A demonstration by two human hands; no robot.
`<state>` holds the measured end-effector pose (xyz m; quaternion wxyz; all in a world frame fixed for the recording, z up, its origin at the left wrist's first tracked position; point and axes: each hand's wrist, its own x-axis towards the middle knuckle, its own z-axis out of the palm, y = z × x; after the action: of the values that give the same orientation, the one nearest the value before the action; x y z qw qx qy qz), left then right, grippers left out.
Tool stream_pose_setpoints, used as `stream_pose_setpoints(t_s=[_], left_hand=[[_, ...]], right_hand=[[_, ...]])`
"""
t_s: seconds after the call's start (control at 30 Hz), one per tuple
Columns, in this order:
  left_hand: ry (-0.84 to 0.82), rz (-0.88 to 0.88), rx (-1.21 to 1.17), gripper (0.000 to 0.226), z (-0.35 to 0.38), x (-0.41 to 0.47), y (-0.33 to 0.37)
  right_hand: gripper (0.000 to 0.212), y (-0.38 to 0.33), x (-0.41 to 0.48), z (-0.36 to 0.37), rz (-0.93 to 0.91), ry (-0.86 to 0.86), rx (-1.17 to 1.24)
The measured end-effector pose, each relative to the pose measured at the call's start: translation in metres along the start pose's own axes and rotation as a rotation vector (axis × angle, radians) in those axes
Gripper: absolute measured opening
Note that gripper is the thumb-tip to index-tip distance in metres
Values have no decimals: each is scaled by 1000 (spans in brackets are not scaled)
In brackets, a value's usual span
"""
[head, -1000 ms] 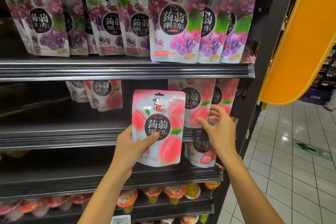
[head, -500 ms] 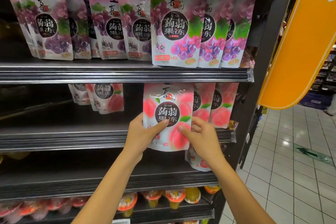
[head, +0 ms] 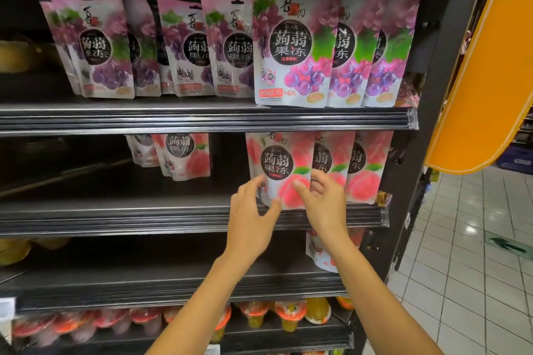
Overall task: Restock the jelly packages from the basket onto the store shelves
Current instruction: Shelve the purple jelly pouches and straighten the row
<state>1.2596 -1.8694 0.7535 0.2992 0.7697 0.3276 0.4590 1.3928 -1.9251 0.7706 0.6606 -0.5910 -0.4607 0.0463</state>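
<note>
A pink peach jelly package (head: 278, 158) stands at the front of the middle shelf (head: 115, 216), ahead of two more peach packages (head: 366, 170) on the right. My left hand (head: 251, 219) touches its lower left corner with relaxed, spread fingers. My right hand (head: 323, 204) pinches its lower right edge, with the thumb on the front and the fingers curled behind. The basket is out of view.
Purple grape jelly packages (head: 294, 43) fill the upper shelf. More peach packages (head: 184, 155) stand further left on the middle shelf, and one (head: 320, 253) sits on the shelf below. Jelly cups (head: 288, 314) line the bottom shelf. An orange sign (head: 484, 66) hangs at the right, over tiled floor.
The peach package went up and right from below the shelf edge onto the middle shelf. My left hand loosened its grip, and my right hand came onto the package's right edge.
</note>
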Motion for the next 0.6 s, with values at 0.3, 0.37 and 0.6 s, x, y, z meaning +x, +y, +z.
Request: stream_pose_setpoints(t_s=[0.3,0.37,0.6], left_hand=[[-9,84,275,49,2,-6,3],[-42,75,321,50,2,-7,3],[-101,44,341,52,2,-10,2]], right_hand=[[29,18,-16,-10,0,152,-205],[28,19,-19,-11,-4,172,-209],[35,20,-27,-15,-1,131,-199]])
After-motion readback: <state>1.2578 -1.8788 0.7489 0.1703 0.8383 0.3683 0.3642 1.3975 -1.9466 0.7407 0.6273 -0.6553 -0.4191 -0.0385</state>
